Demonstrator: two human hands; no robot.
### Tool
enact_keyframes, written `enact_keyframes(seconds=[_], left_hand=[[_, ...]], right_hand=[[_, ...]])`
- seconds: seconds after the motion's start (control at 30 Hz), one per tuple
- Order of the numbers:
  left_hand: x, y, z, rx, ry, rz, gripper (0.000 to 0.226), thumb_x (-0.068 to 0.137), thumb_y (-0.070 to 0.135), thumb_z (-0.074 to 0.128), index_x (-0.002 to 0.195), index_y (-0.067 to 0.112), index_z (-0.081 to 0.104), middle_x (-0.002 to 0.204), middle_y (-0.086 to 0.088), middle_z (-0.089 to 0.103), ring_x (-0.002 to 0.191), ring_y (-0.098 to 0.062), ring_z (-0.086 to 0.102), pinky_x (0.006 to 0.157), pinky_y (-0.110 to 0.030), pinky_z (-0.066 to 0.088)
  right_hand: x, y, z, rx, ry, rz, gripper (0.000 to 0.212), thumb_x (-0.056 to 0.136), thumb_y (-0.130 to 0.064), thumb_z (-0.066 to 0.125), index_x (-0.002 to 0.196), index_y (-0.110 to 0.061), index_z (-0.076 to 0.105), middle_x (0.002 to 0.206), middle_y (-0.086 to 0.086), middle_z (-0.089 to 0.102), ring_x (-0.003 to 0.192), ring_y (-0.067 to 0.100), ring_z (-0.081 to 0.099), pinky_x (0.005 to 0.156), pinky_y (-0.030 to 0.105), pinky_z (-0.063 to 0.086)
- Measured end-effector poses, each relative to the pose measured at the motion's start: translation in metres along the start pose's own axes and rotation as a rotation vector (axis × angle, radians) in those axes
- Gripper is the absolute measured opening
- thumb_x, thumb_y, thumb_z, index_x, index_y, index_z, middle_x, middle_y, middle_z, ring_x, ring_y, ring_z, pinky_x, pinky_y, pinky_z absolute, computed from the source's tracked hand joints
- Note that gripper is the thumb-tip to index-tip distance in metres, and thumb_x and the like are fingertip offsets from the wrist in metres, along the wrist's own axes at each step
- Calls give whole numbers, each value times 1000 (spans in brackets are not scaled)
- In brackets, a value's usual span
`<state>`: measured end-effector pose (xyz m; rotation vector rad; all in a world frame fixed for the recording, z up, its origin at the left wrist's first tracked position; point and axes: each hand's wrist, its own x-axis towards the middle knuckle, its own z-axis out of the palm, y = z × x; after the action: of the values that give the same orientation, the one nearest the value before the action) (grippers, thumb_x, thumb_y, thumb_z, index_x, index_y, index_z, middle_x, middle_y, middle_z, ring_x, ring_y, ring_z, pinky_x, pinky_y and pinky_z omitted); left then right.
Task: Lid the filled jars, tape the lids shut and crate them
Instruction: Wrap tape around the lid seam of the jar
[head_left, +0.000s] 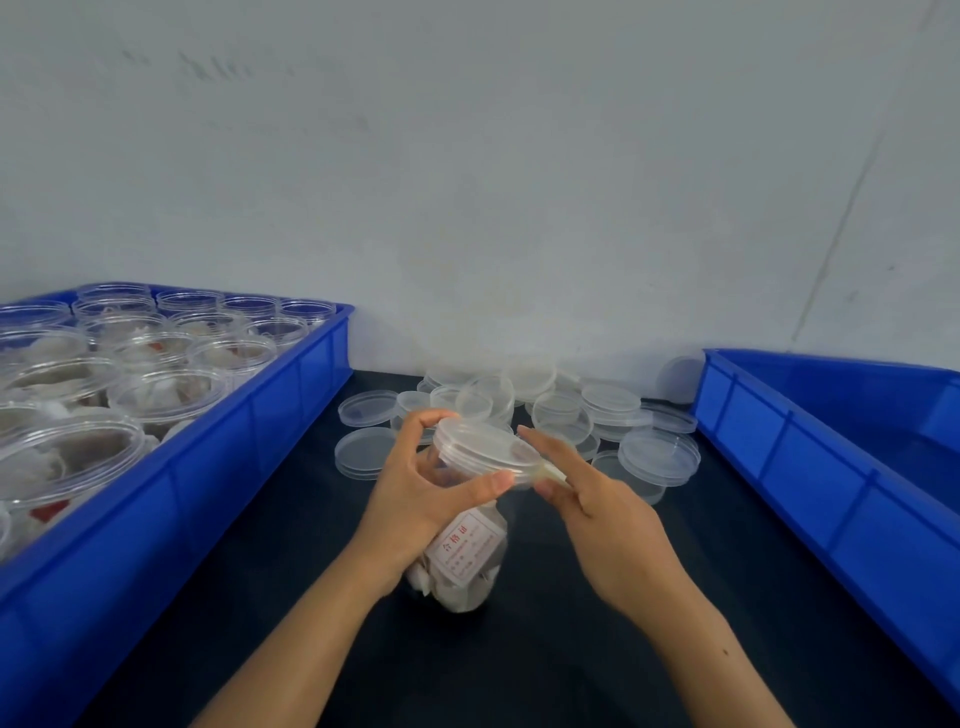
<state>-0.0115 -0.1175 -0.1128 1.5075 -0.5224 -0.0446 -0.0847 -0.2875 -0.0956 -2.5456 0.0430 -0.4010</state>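
Clear plastic jar (462, 561), filled: my left hand (415, 499) grips it steady under its lid (485, 451) while my right hand (587, 493) pinches tape (553, 474) against the rim for sealing.

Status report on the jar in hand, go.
Left hand grips lidded jar at the neck. Right hand pinches a pale strip against the lid rim. Loose lids behind; nothing in the way.

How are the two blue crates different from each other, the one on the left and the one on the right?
The left crate is packed with clear filled jars that have no lids yet; the right crate shows no jars in the part that is visible. The left crate reaches further back toward the wall than the right crate. Both are blue plastic with ribbed walls, on the same dark table.
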Motion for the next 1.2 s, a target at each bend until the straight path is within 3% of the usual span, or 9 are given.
enact_keyframes(seconds=[0.23, 0.33, 0.53, 0.7, 0.83, 0.93, 1.0, 1.1, 1.2], left_hand=[[-2, -2, 1, -14, -53, 18, 68, 64, 38, 87, 120, 26, 50, 109, 13, 67, 97, 3, 65, 73, -11, 51], [-5, 0, 7, 114, 11, 67, 64, 66, 55, 80, 119, 35, 49, 122, 10, 44, 103, 17, 50, 78, -5, 45], [-16, 1, 12, 543, 223, 323, 71, 81, 64, 55, 131, 17, 36, 124, 2, 46, 111, -8, 51, 89, -19, 47], [-17, -3, 16, 525, 157, 191, 80, 74, 78, 49, 136, 31, 34, 130, 19, 47, 117, -1, 50, 93, -26, 46], [-14, -3, 13, 394, 214, 123, 66, 57, 83, 61, 111, 53, 39, 110, 31, 55, 104, 16, 51, 81, -13, 42], [-14, -4, 11, 361, 245, 103, 67, 50, 86, 65, 106, 57, 40, 106, 33, 55, 100, 22, 50, 76, -10, 41], [-15, -5, 12, 356, 251, 112, 73, 47, 84, 66, 109, 53, 43, 108, 30, 58, 103, 13, 54, 81, -16, 46], [-17, -8, 14, 381, 233, 151, 82, 48, 78, 72, 118, 43, 45, 111, 26, 60, 105, 5, 58, 87, -26, 52], [-17, -10, 13, 364, 270, 160, 77, 50, 75, 72, 115, 45, 46, 107, 29, 61, 101, 8, 59, 82, -19, 51]], right_hand=[[-2, 3, 6, 26, 73, 4, 46, 101, -39, 39, 135, -67, 26, 71, 0, 56, 55, 7, 47, 53, 17, 35], [-3, 3, 9, 17, 107, 8, 44, 101, -40, 40, 137, -64, 29, 66, -3, 52, 57, 8, 49, 54, 17, 35], [-5, 1, 11, 31, 121, 39, 42, 101, -42, 39, 138, -61, 31, 70, -1, 58, 62, 11, 54, 57, 16, 40], [-6, -4, 13, -15, 144, 8, 43, 101, -43, 37, 142, -55, 29, 66, -5, 53, 59, 6, 50, 55, 15, 37], [-10, -9, 13, -4, 93, -65, 48, 102, -40, 32, 144, -58, 17, 64, -7, 44, 60, 6, 46, 58, 15, 38], [-10, -8, 11, 36, 42, -86, 49, 103, -37, 30, 144, -58, 13, 75, -8, 53, 69, 5, 51, 68, 17, 44], [-9, -5, 10, 86, 11, -76, 49, 103, -36, 30, 144, -59, 16, 95, -3, 63, 85, 9, 58, 80, 21, 48], [-8, -1, 9, 158, -14, -80, 49, 104, -32, 33, 141, -62, 22, 104, 5, 65, 94, 15, 61, 85, 27, 49], [-10, -4, 12, 287, -16, -85, 49, 103, -31, 37, 133, -69, 26, 122, 4, 63, 116, 24, 54, 96, 31, 47]])
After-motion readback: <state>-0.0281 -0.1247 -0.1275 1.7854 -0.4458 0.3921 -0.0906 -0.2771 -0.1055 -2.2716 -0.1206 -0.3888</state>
